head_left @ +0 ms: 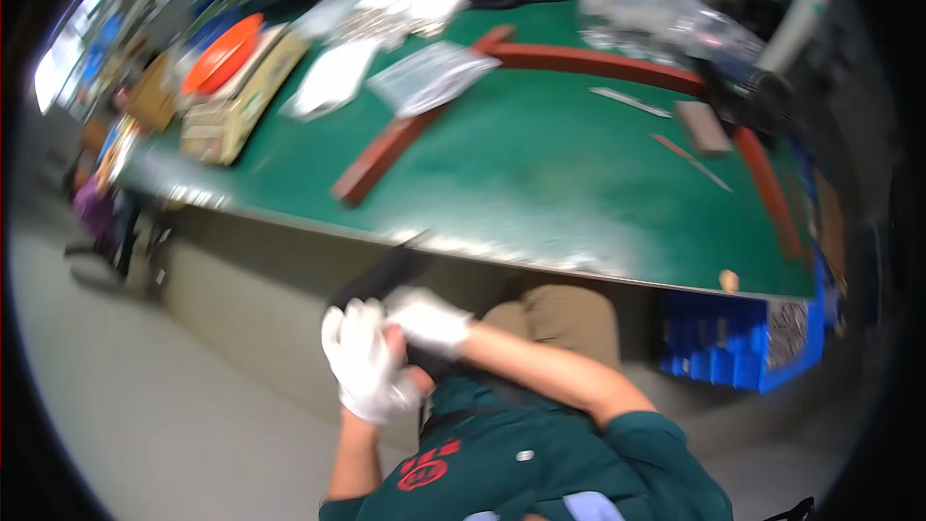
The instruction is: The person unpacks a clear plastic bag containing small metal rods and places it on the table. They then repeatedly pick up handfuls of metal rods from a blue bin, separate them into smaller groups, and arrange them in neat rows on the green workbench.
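Observation:
Both hands wear white gloves and meet low in front of my body, short of the table's near edge. My left hand [362,362] has its fingers curled round a long black piece [381,278], with some bare fingertips showing. Close against it, my right hand [429,321] is closed on the same piece. From the gloves the black piece slants up toward the table edge, with a thin dark tip at its far end. Motion blur hides its exact kind, and the hands cover its lower part.
Reddish-brown bars [598,63] frame part of the green table [521,164]. A small block [703,127], thin sticks [630,101] and plastic bags [434,77] lie there. An orange bowl [224,55] rests at left. A blue crate [719,347] stands below right.

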### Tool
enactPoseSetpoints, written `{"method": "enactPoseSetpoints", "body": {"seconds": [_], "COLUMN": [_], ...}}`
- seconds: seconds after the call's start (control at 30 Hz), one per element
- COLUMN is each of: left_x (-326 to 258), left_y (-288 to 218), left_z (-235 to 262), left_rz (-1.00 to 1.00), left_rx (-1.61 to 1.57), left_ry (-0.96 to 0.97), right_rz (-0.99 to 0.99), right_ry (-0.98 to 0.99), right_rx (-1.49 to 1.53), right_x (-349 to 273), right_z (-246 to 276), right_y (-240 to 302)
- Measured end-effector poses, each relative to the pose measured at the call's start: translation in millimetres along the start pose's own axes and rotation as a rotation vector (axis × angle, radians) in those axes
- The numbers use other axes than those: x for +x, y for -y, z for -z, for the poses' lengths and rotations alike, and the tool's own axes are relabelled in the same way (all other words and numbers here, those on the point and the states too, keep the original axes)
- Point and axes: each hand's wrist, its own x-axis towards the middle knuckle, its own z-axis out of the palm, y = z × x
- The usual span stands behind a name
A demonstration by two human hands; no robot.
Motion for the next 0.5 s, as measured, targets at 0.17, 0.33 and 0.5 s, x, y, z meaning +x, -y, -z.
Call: {"method": "enactPoseSetpoints", "body": {"seconds": [0.17, 0.33, 0.5], "left_x": [-176, -197, -34], "left_y": [87, 103, 46], "left_z": [-38, -4, -13], "left_rz": [1.124, 1.21, 0.771], "left_rx": [-0.886, -0.044, -0.387], "left_ry": [-0.43, -0.331, -0.498], "right_rz": [-0.233, 0.051, -0.354], "right_ry": [0.052, -0.481, -0.42], "right_rx": [1.002, -0.515, -0.983], "right_x": [11, -6, -22], "right_z": [-19, 158, 236], "right_y": [50, 88, -5]}}
